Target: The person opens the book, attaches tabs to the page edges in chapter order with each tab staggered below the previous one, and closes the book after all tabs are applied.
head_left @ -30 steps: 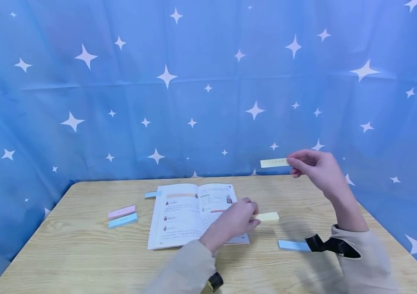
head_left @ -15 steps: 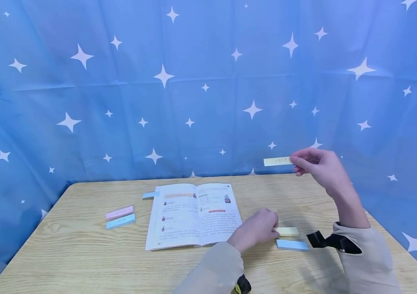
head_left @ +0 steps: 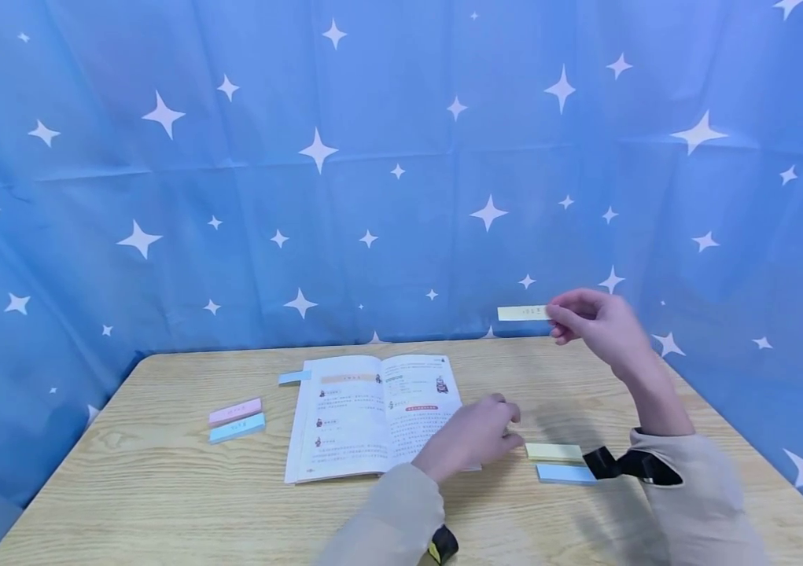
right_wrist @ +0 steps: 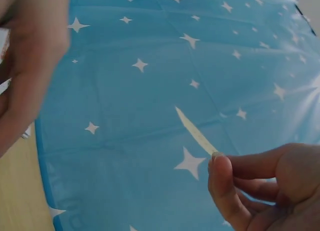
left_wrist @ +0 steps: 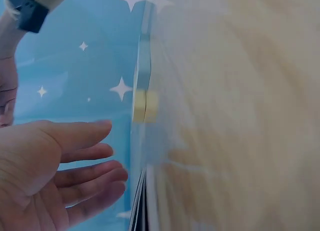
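Note:
Raised above the table's back right, my right hand pinches one end of a pale yellow sticky note strip with small writing on it. The strip also shows in the right wrist view, thin and slightly curved. My left hand is over the right page of an open book, fingers loosely bent and holding nothing. In the left wrist view the left hand has its fingers apart. Just right of it lie a yellow sticky note pad and a blue sticky note pad, side by side.
On the wooden table, left of the book, lie a pink pad and a blue pad. A blue sticky tab juts from the book's upper left edge. A blue star-patterned curtain hangs behind.
My left hand carried the yellow pad right, set it down beside the blue pad, let go and drew back left. The right hand kept the strip raised, shifting slightly.

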Demonstrator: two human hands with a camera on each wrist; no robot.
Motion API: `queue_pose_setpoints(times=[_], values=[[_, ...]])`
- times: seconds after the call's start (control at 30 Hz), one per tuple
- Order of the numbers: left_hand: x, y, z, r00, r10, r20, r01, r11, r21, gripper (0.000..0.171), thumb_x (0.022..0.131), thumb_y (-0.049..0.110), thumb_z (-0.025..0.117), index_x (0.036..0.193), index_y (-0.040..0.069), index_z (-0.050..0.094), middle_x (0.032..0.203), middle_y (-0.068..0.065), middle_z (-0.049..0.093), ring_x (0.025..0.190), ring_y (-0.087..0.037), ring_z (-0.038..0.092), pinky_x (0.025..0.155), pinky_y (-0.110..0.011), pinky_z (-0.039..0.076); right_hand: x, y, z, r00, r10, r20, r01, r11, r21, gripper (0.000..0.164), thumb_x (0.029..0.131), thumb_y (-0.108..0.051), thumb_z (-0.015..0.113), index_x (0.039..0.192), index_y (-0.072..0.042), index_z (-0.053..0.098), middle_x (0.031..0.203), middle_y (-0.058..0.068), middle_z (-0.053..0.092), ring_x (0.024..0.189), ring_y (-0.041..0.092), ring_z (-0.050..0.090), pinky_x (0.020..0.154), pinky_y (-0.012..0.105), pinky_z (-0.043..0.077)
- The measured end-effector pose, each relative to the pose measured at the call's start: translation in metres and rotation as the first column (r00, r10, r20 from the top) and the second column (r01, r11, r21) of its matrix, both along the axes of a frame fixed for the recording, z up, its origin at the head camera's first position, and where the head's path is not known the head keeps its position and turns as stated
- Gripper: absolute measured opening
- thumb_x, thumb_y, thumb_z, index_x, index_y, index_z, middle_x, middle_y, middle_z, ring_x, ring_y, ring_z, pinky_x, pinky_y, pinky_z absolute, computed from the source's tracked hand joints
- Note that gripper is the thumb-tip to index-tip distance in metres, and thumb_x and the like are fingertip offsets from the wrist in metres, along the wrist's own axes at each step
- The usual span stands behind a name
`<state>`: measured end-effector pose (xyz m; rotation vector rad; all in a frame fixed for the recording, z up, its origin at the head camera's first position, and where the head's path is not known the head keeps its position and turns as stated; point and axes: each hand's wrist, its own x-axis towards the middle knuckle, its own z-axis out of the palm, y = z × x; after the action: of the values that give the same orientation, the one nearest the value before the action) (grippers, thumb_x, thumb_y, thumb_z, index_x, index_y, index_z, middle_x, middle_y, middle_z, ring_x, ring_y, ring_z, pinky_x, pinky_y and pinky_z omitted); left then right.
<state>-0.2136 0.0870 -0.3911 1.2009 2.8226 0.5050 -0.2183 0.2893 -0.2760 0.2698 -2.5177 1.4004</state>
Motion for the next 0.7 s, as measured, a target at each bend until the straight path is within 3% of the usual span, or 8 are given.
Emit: queue_pose_setpoints(times=[0.23,0.4,0.57,0.7], values=[[-0.014,-0.042,0.009,0.993,0.073,-0.093,-0.071,0.997,0.031,0.030,0.098,0.022,0.067,0.125,0.010,0.069,0.118,-0.006,0.064,0.104,-0.016,0.061,0.081,-0.025,0.055,-0.020,-0.018,-0.021,0.996,0.077,0.050,-0.075,0.996,-0.041,0.029,0.104,-0.012,0.058,0.118,0.014,0.059,0.089,0.011,0.068,0.073,0.014,0.068,0.068,0.029,0.060],[-0.026,-0.072,0.010,0.976,0.179,-0.123,-0.179,0.984,0.013,0.027,0.098,0.022,0.068,0.122,0.008,0.070,0.115,-0.009,0.062,0.102,-0.021,0.059,0.084,-0.032,0.055,-0.033,-0.030,-0.042,0.991,0.085,0.106,-0.081,0.996,-0.039,0.027,0.103,-0.013,0.060,0.115,0.011,0.061,0.088,0.013,0.068,0.072,0.016,0.068,0.068,0.031,0.060],[-0.030,-0.091,0.009,0.963,0.245,-0.111,-0.253,0.965,-0.067,0.035,0.100,0.029,0.066,0.129,0.010,0.067,0.121,-0.012,0.059,0.104,-0.024,0.055,0.085,-0.040,0.054,-0.047,-0.038,-0.064,0.986,0.082,0.148,-0.081,0.997,-0.013,0.023,0.101,-0.011,0.062,0.109,0.011,0.062,0.085,0.013,0.068,0.070,0.018,0.068,0.068,0.036,0.061],[-0.033,-0.095,0.004,0.971,0.231,-0.068,-0.236,0.967,-0.094,0.039,0.099,0.034,0.067,0.130,0.010,0.067,0.122,-0.012,0.057,0.104,-0.024,0.053,0.086,-0.039,0.052,-0.056,-0.042,-0.081,0.977,0.081,0.199,-0.085,0.996,0.008,0.019,0.101,-0.009,0.062,0.107,0.010,0.063,0.087,0.019,0.067,0.076,0.032,0.070,0.072,0.044,0.061]])
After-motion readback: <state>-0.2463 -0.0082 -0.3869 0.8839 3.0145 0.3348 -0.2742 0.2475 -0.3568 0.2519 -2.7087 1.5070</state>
